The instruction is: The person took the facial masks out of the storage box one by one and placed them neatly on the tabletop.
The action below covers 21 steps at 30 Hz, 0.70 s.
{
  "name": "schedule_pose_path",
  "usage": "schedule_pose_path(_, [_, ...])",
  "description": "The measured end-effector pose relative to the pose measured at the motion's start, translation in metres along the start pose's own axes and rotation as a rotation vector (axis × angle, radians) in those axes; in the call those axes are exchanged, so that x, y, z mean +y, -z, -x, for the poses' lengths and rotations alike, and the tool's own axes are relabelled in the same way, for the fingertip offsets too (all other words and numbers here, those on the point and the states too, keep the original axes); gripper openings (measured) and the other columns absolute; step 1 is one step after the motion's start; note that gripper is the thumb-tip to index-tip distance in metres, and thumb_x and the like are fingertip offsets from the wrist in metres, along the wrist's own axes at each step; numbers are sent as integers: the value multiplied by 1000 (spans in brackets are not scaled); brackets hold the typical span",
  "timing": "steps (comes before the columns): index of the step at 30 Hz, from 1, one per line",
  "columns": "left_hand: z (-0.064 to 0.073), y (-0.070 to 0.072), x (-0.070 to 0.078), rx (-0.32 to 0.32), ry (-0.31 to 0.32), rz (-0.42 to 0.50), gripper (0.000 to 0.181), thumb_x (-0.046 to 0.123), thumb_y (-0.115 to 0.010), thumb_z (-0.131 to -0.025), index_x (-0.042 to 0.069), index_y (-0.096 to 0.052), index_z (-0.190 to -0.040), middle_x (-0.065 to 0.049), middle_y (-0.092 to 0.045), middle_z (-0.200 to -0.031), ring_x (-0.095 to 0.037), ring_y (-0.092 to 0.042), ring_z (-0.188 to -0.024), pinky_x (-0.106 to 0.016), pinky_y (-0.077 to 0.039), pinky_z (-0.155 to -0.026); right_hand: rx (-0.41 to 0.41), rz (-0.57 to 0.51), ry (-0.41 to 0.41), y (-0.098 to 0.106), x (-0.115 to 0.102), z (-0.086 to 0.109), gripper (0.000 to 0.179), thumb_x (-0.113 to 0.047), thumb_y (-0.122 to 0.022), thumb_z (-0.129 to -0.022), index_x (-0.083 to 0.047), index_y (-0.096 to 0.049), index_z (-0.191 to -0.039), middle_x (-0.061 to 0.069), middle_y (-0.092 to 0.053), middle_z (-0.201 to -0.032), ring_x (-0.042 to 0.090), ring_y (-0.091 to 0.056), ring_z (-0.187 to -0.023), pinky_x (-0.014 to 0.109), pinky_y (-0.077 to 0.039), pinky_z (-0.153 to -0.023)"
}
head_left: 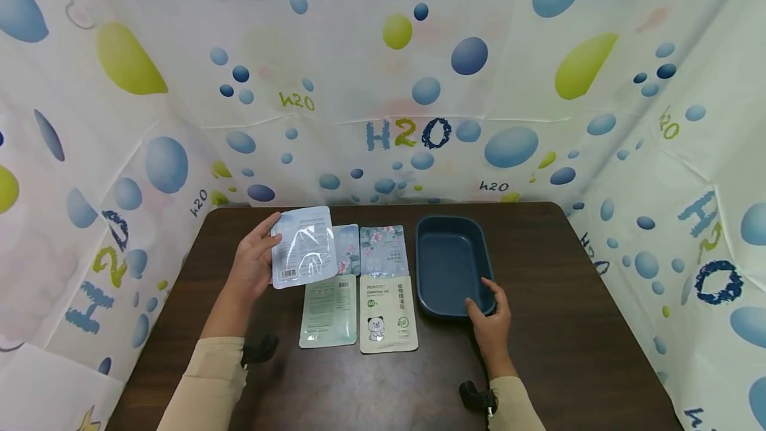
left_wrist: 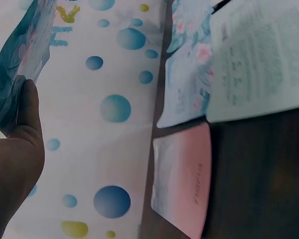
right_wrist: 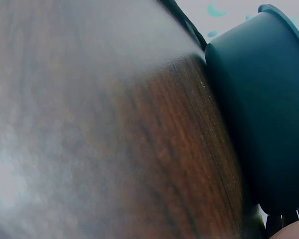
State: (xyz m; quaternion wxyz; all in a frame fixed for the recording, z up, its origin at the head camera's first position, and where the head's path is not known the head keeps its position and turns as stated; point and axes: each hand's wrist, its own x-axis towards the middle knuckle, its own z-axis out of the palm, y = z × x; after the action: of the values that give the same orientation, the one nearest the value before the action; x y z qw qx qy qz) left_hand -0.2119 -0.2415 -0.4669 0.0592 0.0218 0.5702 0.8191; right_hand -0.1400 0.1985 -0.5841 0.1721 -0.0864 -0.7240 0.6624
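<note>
My left hand (head_left: 254, 258) pinches a light blue flat packet (head_left: 304, 248) by its left edge, raised and tilted above the table. Its printed back with a barcode faces up; in the left wrist view the thumb (left_wrist: 29, 107) lies against the packet's floral face. Thumb and fingers of my right hand (head_left: 494, 328) grip the near right corner of a dark blue rectangular tray (head_left: 423, 271). Two floral blue packets (head_left: 383, 251) lie in the back row, the left one partly covered by the raised packet. In front are a pale green packet (head_left: 329, 314) and a cream bear-printed packet (head_left: 389, 318).
A pink packet (left_wrist: 184, 174) lies on the table in the left wrist view, hidden in the head view. The dark wooden table (head_left: 574, 324) meets a patterned cloth backdrop (head_left: 353, 72) behind and at both sides. Dark wrist cameras (head_left: 260, 350) sit on both forearms.
</note>
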Motion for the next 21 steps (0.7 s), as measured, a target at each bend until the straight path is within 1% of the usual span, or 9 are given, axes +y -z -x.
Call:
schedule_pose_path(4, [9, 9, -4, 38, 21, -35, 65, 14, -48, -108, 8, -17, -164, -12, -17, -166, -8, -58, -120, -18, -55, -93, -2, 3, 14, 1, 1, 0, 55, 5, -72, -89, 5, -54, -141, 23, -46, -153, 35, -32, -149, 59, -25, -120])
schedule_pose_path(8, [17, 17, -8, 69, 42, -53, 65, 12, -49, -107, 6, -17, -164, -16, -10, -169, -7, -56, -121, -17, -54, -95, -8, 1, 12, 1, 2, -1, 55, 4, -72, -89, 4, -54, -141, 22, -45, -154, 35, -31, -149, 61, -23, -120])
schedule_pose_path(13, [26, 31, -14, 96, 93, -95, 68, 15, -51, -107, 7, -16, -164, -16, -4, -172, -6, -49, -124, -14, -52, -96, -13, -18, 10, 1, 2, -2, 55, 5, -71, -90, 4, -53, -142, 22, -43, -155, 34, -29, -150, 60, -24, -120])
schedule_pose_path(15, [28, 37, -18, 114, 119, -116, 68, 16, -51, -107, 7, -17, -164, -15, -7, -172, -4, -49, -124, -13, -51, -96, -11, -18, 13, 1, 2, -2, 55, 5, -71, -90, 4, -53, -141, 22, -44, -155, 34, -29, -150, 60, -24, -120])
schedule_pose_path(17, [31, 43, -24, 136, 144, -129, 68, 17, -53, -106, 6, -18, -163, -11, -17, -168, -1, -51, -121, -12, -50, -94, -8, -16, 13, 1, 1, -2, 55, 5, -71, -89, 5, -53, -141, 23, -44, -154, 34, -30, -149, 60, -23, -120])
schedule_pose_path(19, [33, 49, -31, 156, 164, -146, 67, 16, -53, -106, 4, -20, -163, -7, -32, -158, 1, -56, -115, -12, -51, -92, -6, -15, 12, 1, 1, -1, 55, 5, -71, -89, 5, -53, -141, 23, -44, -154, 35, -30, -149, 60, -23, -121])
schedule_pose_path(21, [36, 55, -39, 174, 179, -171, 66, 16, -54, -106, 3, -22, -162, 1, -40, -148, 1, -59, -111, -13, -53, -90, -5, -11, 10, 1, 0, -1, 54, 5, -71, -89, 5, -54, -141, 23, -45, -153, 34, -31, -148, 60, -22, -121])
